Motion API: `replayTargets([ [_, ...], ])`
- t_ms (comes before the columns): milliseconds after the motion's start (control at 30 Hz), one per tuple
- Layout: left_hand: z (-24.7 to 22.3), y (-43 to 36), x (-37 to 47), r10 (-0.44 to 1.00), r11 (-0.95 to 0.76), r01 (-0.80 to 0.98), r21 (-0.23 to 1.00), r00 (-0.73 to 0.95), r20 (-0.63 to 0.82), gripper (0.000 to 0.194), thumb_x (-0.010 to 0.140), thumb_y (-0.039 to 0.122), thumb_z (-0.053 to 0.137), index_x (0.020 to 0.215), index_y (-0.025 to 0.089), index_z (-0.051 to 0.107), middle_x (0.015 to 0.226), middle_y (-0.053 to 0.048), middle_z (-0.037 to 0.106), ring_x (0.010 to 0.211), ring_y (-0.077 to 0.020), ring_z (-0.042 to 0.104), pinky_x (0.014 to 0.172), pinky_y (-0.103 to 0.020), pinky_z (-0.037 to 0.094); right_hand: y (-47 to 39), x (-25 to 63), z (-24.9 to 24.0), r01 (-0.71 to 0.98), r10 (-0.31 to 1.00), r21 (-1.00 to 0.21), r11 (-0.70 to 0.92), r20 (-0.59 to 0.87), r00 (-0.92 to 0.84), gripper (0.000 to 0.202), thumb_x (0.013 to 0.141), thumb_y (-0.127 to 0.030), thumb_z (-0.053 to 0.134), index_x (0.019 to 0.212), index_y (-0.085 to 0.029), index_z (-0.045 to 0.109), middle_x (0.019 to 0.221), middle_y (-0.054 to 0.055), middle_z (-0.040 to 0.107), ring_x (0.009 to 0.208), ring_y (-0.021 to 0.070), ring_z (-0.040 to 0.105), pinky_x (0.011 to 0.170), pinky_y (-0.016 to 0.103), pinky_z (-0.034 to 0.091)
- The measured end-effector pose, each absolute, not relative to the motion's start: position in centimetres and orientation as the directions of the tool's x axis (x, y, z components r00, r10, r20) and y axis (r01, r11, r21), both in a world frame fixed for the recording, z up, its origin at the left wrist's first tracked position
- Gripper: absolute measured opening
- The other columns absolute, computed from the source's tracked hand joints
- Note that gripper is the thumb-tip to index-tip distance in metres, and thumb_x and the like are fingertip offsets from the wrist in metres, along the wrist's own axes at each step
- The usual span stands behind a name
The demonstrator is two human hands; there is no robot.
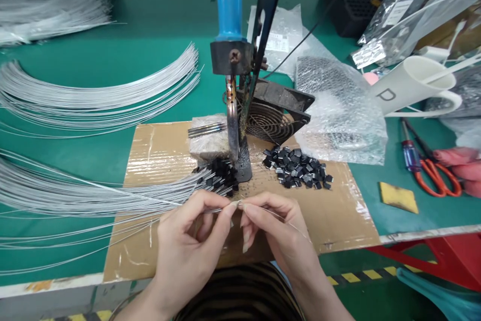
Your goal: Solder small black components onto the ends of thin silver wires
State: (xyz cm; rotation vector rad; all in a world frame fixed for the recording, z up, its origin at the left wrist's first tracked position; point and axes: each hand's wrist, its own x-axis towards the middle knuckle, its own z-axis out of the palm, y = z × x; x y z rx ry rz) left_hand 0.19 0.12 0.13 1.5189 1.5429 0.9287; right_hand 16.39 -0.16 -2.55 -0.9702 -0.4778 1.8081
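My left hand (193, 246) pinches the end of a thin grey wire between thumb and forefinger, at the near middle of the cardboard (150, 155). Right beside it, my right hand (280, 226) is closed in a pinch on a thin strand that trails off over its fingers. The fingertips of both hands almost meet; what lies between them is too small to tell. Grey wires (93, 196) spread left from black connectors (221, 173) just beyond my left hand. A soldering iron (230, 25) hangs upright in a stand, tip down, above the cardboard.
Loose black parts (298, 168) lie on the cardboard at right, near a fan (274, 113) and bubble wrap (338, 110). Farther right are a white mug (413, 83), red-handled scissors (438, 178) and a yellow sponge (398, 198). More wire bundles (101, 93) lie at left.
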Motion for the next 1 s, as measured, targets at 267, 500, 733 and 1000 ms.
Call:
replayTargets([
  [267, -1.0, -0.3, 0.4, 0.998, -0.044, 0.441, 0.896, -0.027, 0.063, 0.005, 0.096, 0.02, 0.071, 0.092, 0.022, 0.071, 0.071, 0.002, 0.075, 0.058, -0.0097, 0.066, 0.055, -0.017, 0.051, -0.5, 14.4, -2.5, -0.716, 0.912, -0.616, -0.328, -0.405, -0.068, 0.01, 0.084, -0.03, 0.087, 0.083, -0.019, 0.086, 0.061, -0.002, 0.072, 0.045, 0.0072, 0.062, 0.047, 0.017, 0.058],
  [500, -1.1, -0.3, 0.7, 0.998, -0.008, 0.398, 0.917, -0.059, 0.035, 0.004, 0.095, 0.021, 0.071, 0.093, 0.023, 0.071, 0.072, 0.003, 0.076, 0.06, -0.01, 0.069, 0.056, -0.015, 0.052, -1.0, 14.1, -2.9, -0.68, 0.917, -0.662, -0.313, -0.398, -0.034, 0.012, 0.089, -0.033, 0.083, 0.089, -0.022, 0.086, 0.071, 0.001, 0.077, 0.052, 0.0108, 0.068, 0.053, 0.022, 0.062],
  [733, -0.5, 0.2, 0.4, 0.987, 0.098, 0.413, 0.906, -0.157, -0.035, 0.005, 0.091, 0.028, 0.075, 0.09, 0.024, 0.076, 0.074, 0.002, 0.072, 0.062, -0.0086, 0.061, 0.053, -0.015, 0.043, -1.0, 20.2, -3.4, 0.147, 0.924, -0.986, -0.075, -0.013, 0.383, 0.012, 0.097, -0.03, 0.075, 0.101, -0.025, 0.085, 0.085, 0.002, 0.075, 0.062, 0.0123, 0.067, 0.056, 0.024, 0.056],
  [1000, -0.5, 0.3, 0.1, 0.989, 0.105, 0.395, 0.913, -0.141, -0.053, 0.007, 0.09, 0.029, 0.076, 0.088, 0.023, 0.076, 0.071, 0.001, 0.069, 0.059, -0.0095, 0.057, 0.051, -0.018, 0.039, 0.0, 22.5, -4.8, 0.75, 0.916, -0.661, -0.008, 0.296, 0.271, 0.006, 0.093, -0.023, 0.076, 0.088, -0.019, 0.076, 0.075, 0.001, 0.069, 0.067, 0.0147, 0.064, 0.061, 0.027, 0.053],
])
